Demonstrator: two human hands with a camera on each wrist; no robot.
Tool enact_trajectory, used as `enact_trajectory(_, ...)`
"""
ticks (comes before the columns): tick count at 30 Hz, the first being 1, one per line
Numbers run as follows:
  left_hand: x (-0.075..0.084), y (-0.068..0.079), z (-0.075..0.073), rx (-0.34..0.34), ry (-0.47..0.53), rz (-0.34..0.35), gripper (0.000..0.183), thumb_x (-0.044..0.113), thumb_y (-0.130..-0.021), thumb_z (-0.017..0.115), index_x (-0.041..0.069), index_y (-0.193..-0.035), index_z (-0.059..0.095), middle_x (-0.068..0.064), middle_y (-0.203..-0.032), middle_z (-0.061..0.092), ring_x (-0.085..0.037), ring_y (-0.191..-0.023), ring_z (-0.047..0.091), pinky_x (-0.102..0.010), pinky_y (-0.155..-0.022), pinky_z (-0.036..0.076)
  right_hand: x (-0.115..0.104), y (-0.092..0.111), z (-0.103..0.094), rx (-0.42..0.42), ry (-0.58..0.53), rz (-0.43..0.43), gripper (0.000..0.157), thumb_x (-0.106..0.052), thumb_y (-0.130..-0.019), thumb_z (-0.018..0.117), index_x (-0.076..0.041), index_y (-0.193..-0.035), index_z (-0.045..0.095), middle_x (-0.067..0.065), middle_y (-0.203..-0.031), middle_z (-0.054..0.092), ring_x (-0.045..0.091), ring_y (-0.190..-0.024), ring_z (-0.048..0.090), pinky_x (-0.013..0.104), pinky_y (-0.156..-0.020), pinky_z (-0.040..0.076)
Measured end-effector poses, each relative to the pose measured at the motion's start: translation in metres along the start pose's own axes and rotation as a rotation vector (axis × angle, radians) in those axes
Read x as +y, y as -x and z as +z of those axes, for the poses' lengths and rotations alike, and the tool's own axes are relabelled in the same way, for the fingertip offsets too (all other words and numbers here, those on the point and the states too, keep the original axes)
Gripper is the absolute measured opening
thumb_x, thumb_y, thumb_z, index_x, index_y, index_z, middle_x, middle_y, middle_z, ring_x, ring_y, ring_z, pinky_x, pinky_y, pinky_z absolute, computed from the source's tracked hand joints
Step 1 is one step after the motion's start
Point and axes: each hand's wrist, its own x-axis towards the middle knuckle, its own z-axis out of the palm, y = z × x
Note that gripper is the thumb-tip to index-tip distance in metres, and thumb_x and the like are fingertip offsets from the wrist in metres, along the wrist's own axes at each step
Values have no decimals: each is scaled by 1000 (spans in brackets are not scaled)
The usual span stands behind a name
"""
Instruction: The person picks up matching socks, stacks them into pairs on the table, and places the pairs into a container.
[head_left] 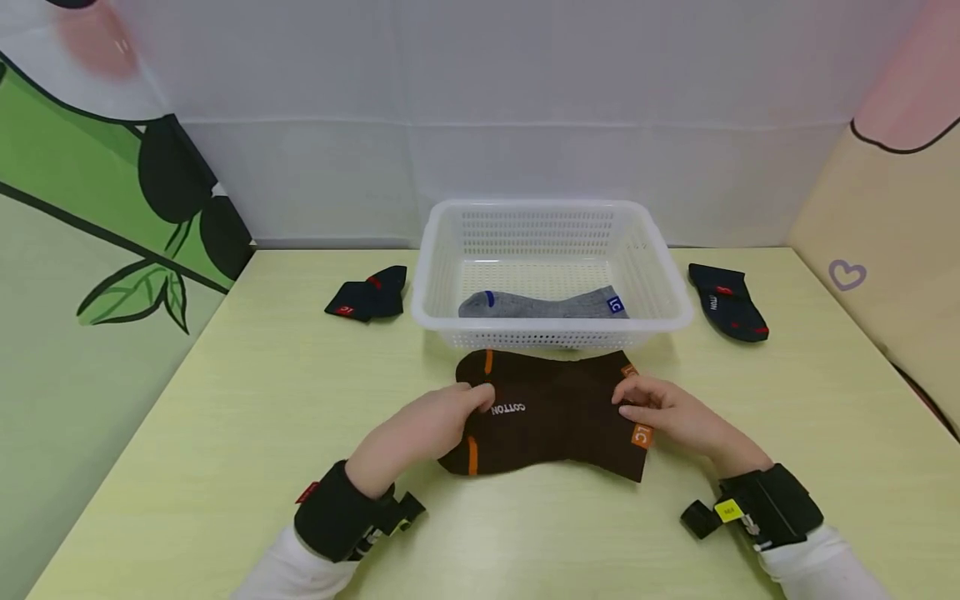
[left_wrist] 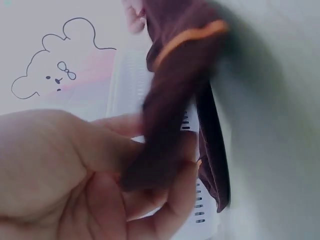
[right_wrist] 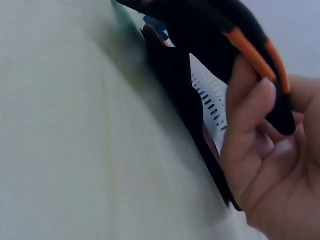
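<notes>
A pair of dark brown socks [head_left: 555, 437], with orange bands, orange LC tags and white COTTON lettering, spreads out between both hands in front of the white basket [head_left: 551, 337]. My left hand [head_left: 423, 429] pinches the toe end, thumb on top; the left wrist view shows a brown toe between thumb and fingers. At the cuff end, my right hand [head_left: 678, 417] pinches the fabric beside the LC tags. In the right wrist view, orange strips show on the cloth by the fingertips of the right hand [right_wrist: 270, 150]. Inside the basket lies a grey sock [head_left: 543, 307] with a blue tag.
Left of the basket is a small dark sock bundle [head_left: 367, 294] with red marks. Another dark sock [head_left: 727, 302] with red marks lies to its right. Everything is on a pale wood-grain table [head_left: 225, 467], with a white cloth backdrop [head_left: 405, 158] behind.
</notes>
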Motion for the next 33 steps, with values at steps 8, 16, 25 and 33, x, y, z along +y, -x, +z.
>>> enact_trajectory(8, 0, 1, 3, -179, -33, -16, 19, -11, -88, 51, 7, -81, 54, 0, -77, 49, -15, -70, 43, -28, -67, 40, -6, 3, -3, -277, 198, -8, 6, -5, -91, 60, -4, -97, 60, -6, -89, 57, -2, -80, 49, 19, -70, 44)
enact_trajectory(16, 13, 7, 3, -117, -138, -39, 20, 17, -80, 75, 7, -82, 59, -4, -84, 45, -20, -80, 41, -32, -72, 40, -33, 6, 4, -199, 656, 4, 18, -19, -80, 75, -13, -95, 66, -5, -91, 55, 6, -79, 51, 25, -70, 46)
enact_trajectory(25, 32, 16, 7, -254, -182, -113, 53, 29, -66, 87, 8, -107, 61, -6, -95, 52, -21, -83, 53, -33, -74, 48, -48, 7, 27, -305, 702, 11, 30, -23, -73, 82, -18, -93, 61, -6, -90, 48, 4, -74, 45, 22, -65, 43)
enact_trajectory(33, 36, 13, 19, -248, -258, -163, 50, 13, -67, 79, 9, -112, 56, -10, -104, 49, -24, -88, 45, -37, -69, 45, -42, 3, 36, -295, 769, 25, 40, -24, -66, 85, -18, -89, 53, -6, -85, 40, 5, -70, 38, 21, -63, 37)
